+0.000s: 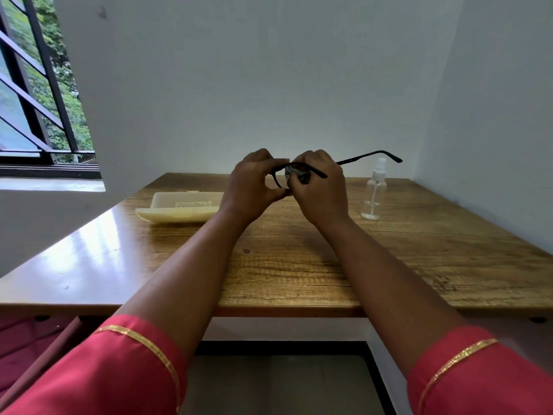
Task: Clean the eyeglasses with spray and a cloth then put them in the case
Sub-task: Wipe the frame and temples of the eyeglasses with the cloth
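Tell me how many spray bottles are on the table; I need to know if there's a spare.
1. The clear spray bottle stands upright on the table, right of both hands. Nothing suggests another hidden.

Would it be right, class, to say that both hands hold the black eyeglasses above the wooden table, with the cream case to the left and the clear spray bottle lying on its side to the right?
Not quite. The head view shows the spray bottle standing upright, not on its side. The rest holds: the left hand and right hand hold the eyeglasses above the table, with the case to the left.
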